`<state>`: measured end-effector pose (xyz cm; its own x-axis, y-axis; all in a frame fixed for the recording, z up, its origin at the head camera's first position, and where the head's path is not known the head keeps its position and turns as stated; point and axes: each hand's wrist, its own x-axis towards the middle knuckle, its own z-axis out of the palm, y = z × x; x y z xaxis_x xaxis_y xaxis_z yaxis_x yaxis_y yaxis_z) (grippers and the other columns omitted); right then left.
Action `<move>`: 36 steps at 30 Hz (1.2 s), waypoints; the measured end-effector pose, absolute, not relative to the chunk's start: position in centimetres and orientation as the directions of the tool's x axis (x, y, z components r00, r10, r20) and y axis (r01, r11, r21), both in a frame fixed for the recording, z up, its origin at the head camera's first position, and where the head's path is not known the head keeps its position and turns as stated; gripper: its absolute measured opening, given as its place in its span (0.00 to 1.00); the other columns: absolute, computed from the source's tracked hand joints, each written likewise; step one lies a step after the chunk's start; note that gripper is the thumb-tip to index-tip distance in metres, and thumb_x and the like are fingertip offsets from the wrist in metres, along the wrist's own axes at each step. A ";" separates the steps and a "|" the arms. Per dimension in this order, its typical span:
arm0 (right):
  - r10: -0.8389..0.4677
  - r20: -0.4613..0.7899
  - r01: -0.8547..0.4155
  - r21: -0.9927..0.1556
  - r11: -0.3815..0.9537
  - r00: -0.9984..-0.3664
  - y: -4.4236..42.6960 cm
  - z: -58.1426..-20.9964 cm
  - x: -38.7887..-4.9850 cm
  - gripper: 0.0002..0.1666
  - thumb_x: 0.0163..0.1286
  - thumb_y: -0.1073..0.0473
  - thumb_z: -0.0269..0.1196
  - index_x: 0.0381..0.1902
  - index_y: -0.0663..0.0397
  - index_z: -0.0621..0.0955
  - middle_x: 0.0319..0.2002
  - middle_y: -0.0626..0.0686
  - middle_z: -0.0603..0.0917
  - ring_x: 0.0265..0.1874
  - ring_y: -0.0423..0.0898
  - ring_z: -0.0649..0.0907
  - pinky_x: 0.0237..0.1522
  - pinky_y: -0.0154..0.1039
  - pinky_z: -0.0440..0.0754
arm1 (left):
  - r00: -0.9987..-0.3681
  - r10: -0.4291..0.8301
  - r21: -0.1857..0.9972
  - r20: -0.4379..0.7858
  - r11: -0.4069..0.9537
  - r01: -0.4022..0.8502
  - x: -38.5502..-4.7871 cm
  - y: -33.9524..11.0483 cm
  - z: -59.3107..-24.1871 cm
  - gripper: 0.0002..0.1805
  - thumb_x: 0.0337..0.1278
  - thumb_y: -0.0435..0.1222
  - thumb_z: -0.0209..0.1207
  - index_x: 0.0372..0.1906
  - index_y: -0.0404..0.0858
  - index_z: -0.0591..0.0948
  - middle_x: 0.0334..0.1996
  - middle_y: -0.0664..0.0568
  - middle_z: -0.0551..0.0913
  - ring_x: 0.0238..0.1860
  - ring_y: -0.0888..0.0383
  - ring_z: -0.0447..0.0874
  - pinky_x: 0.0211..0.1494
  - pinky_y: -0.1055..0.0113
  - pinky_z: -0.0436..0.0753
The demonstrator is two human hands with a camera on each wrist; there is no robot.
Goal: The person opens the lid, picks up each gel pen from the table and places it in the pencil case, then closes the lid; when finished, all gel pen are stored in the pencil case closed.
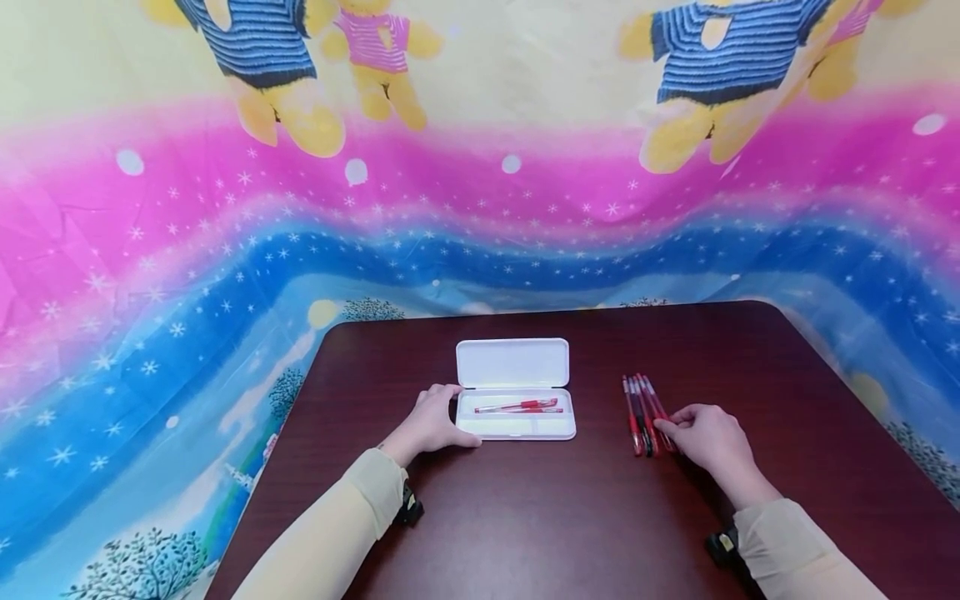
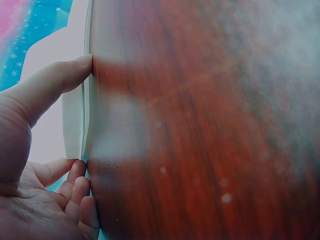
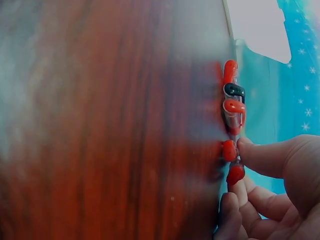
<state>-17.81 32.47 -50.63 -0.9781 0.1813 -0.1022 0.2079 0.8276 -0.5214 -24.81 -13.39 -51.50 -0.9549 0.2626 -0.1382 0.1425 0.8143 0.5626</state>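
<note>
A white pencil case (image 1: 495, 428) lies on the table with its lid (image 1: 513, 364) flipped back. Two red pens (image 1: 517, 407) rest inside it. My left hand (image 1: 431, 422) holds the case's left end, thumb on the front edge and fingers at the back corner; the left wrist view also shows the thumb (image 2: 70, 75) against its side. To the right of the case lie several gel pens (image 1: 642, 412), mostly red with one black, side by side. My right hand (image 1: 708, 435) pinches the rightmost red pen (image 3: 235, 175) between thumb and fingers, close to its neighbours.
The dark reddish-brown table (image 1: 525, 517) has rounded far corners. Behind and beside it hangs a printed cloth (image 1: 480, 208) with bears and snowflakes. Each wrist wears a small black camera, such as the left camera (image 1: 409, 505).
</note>
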 end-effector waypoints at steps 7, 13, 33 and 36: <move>0.174 -0.130 0.217 -0.555 0.803 -0.976 33.0 -50.5 -18.0 0.27 0.78 0.43 0.69 0.45 0.66 0.89 0.32 0.56 0.92 0.30 0.48 0.83 0.32 0.42 0.77 | -0.955 0.261 0.563 -0.139 0.814 0.141 -24.8 -13.5 -51.5 0.58 0.41 0.55 0.87 0.79 0.39 0.73 0.73 0.41 0.76 0.74 0.42 0.69 0.77 0.47 0.77; 0.186 -0.163 0.247 -0.573 0.782 -0.969 33.3 -50.5 -18.1 0.28 0.80 0.44 0.66 0.49 0.69 0.88 0.30 0.55 0.89 0.29 0.49 0.82 0.31 0.41 0.77 | -0.956 0.263 0.562 -0.132 0.814 0.147 -24.9 -13.4 -51.6 0.58 0.41 0.55 0.87 0.78 0.39 0.73 0.74 0.40 0.75 0.74 0.42 0.69 0.77 0.46 0.77; 0.040 0.163 -0.059 -0.562 0.825 -0.986 26.1 -47.3 -18.7 0.16 0.76 0.48 0.73 0.50 0.54 0.91 0.33 0.54 0.88 0.17 0.44 0.81 0.26 0.42 0.78 | -0.957 0.252 0.571 -0.145 0.811 0.127 -24.5 -13.4 -51.3 0.58 0.42 0.56 0.86 0.78 0.40 0.73 0.74 0.42 0.75 0.74 0.43 0.69 0.76 0.46 0.78; -0.043 0.182 -0.134 -0.526 0.840 -0.982 24.4 -47.5 -19.7 0.13 0.74 0.50 0.75 0.49 0.51 0.91 0.39 0.54 0.90 0.20 0.47 0.84 0.31 0.47 0.84 | -0.958 0.252 0.568 -0.140 0.813 0.130 -24.6 -13.4 -51.2 0.58 0.42 0.56 0.86 0.78 0.40 0.74 0.74 0.42 0.76 0.73 0.43 0.69 0.76 0.46 0.78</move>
<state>-19.71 24.36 -47.54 -0.9824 -0.0429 0.1818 -0.1340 0.8400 -0.5257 -24.59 -13.36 -51.23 -0.9576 0.2516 -0.1405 0.1303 0.8128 0.5678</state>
